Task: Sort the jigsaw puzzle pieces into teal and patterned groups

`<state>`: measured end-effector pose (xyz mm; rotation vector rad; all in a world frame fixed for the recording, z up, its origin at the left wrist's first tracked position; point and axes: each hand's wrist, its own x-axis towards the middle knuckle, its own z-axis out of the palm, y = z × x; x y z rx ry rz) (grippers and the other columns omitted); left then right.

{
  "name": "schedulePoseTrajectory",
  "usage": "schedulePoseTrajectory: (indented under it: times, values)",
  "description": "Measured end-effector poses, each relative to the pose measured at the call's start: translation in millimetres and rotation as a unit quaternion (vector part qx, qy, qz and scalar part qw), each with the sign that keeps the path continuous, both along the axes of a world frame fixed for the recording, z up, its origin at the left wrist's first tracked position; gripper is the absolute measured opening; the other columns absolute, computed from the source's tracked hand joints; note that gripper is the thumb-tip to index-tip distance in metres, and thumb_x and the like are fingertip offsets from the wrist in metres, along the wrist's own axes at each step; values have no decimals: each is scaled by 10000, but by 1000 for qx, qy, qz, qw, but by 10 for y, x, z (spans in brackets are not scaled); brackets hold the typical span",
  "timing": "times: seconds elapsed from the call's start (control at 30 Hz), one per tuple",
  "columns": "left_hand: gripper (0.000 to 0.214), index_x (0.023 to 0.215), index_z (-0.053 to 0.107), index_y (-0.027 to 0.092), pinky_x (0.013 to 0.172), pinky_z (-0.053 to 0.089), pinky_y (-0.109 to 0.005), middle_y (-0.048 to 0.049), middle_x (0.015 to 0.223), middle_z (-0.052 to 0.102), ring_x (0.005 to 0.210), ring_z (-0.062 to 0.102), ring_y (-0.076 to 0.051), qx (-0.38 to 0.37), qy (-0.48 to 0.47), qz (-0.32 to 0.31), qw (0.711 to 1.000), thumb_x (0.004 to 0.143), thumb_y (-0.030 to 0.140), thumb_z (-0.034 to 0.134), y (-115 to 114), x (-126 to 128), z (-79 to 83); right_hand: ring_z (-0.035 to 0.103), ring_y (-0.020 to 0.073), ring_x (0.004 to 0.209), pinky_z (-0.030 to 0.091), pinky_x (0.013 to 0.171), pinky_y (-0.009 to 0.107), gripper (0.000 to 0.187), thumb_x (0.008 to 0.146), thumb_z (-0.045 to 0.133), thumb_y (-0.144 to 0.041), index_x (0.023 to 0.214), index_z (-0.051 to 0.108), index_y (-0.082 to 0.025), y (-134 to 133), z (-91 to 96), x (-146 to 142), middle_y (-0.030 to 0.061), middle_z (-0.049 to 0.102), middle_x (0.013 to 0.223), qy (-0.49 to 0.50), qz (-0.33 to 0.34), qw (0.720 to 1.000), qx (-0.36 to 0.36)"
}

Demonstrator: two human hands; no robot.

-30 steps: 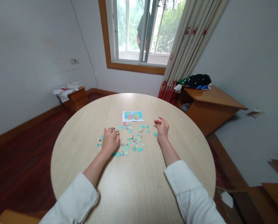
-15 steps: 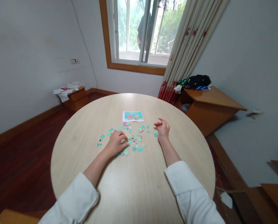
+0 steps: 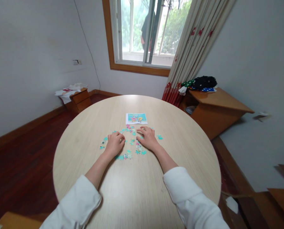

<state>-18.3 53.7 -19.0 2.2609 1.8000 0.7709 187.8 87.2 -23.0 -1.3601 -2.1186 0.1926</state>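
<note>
Several small teal and pink puzzle pieces [image 3: 129,154] lie scattered on a round pale wooden table [image 3: 137,187]. My left hand [image 3: 114,143] rests among them with its fingers curled under; whether it holds a piece is hidden. My right hand [image 3: 148,138] lies palm down on the pieces, fingers stretched flat toward the left. A small colourful reference picture [image 3: 136,118] lies just beyond the pieces.
A wooden side cabinet [image 3: 215,109] with dark clothes [image 3: 201,83] on it stands at the right by a curtain [image 3: 191,47]. A low drawer unit [image 3: 79,99] with papers sits at the left wall. A window [image 3: 144,31] is behind the table.
My right hand has moved left from the right edge of the pieces and flattened onto them. My left hand shifted right, then back a little, staying curled.
</note>
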Motion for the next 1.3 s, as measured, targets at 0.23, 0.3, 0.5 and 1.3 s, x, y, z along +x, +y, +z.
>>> schedulePoseTrajectory:
  times: [0.23,0.3,0.5,1.3]
  values:
    - [295,915,717,215,871,349,-421,-77,981,614,974,541,-230,33,-12,-82,996,770,101,487,-42,27,-1,512,255,1132,295,998,455,349,806,552,-255,1146,623,-221,113,-39,135,111,583,1217,46,-92,995,-10]
    - [343,937,726,245,885,343,-431,-72,1022,605,996,517,-230,36,3,-118,992,760,85,480,-60,37,-4,485,259,1175,276,1017,465,420,759,591,-258,1178,607,-234,99,-20,152,107,553,1269,44,-73,996,-15]
    - [328,888,743,235,873,351,-438,-84,996,613,975,499,-236,20,24,-80,996,803,116,450,-32,23,-24,414,270,1264,118,1080,560,509,704,611,-248,1212,582,-255,43,15,162,102,504,1345,-12,-10,999,-44]
    - [179,459,525,194,520,336,-250,2,474,504,495,462,-133,-1,-395,90,914,578,132,407,87,-87,119,527,218,1141,248,1029,469,290,801,467,-87,902,708,-213,-21,57,28,100,626,1160,32,3,999,7]
